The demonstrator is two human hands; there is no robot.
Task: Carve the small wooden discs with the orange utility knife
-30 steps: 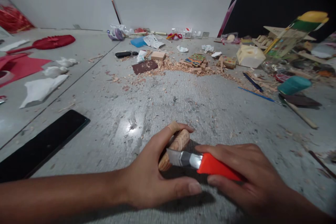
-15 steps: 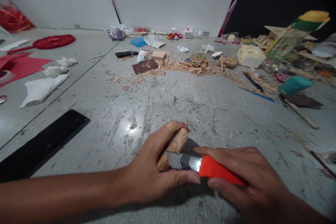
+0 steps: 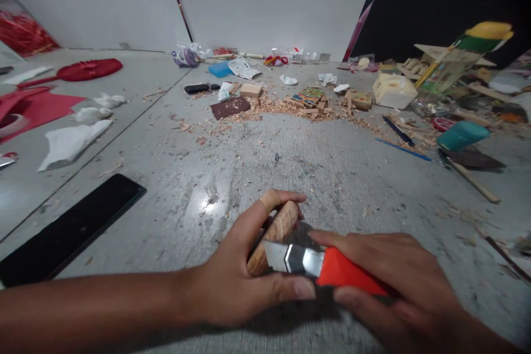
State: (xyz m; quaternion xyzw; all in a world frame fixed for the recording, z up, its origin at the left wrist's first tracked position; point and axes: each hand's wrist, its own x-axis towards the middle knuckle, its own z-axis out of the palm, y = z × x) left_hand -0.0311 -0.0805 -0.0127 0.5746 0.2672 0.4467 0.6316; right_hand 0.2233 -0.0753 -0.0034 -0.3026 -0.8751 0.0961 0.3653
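From my head camera, my left hand (image 3: pixel 232 282) is wrapped round a short wooden dowel (image 3: pixel 274 235), forefinger curled over its far end and thumb lying along the near side, so the fingers are closed on the wood. The dowel rests low on the grey table (image 3: pixel 290 160), tilted with its far end pointing up and to the right. My right hand (image 3: pixel 390 282) is clamped on the orange handle of a utility knife (image 3: pixel 319 265); its bare metal blade lies across the near end of the dowel, touching it, with my left thumb just under the blade.

Left of the dowel, a black flat slab (image 3: pixel 70 227) lies on the table near the seam. Farther left of the dowel are a crumpled white tissue (image 3: pixel 70 141) and red paper (image 3: pixel 37 108). Beyond the dowel, well apart from it, a heap of wood shavings (image 3: pixel 286 108) spreads around a brown sheet (image 3: pixel 230 107) and small wooden blocks (image 3: pixel 251 89). To the right of the dowel and farther back lie a blue pencil (image 3: pixel 409 150), a teal object (image 3: pixel 462 134) and a pale box (image 3: pixel 394 90).
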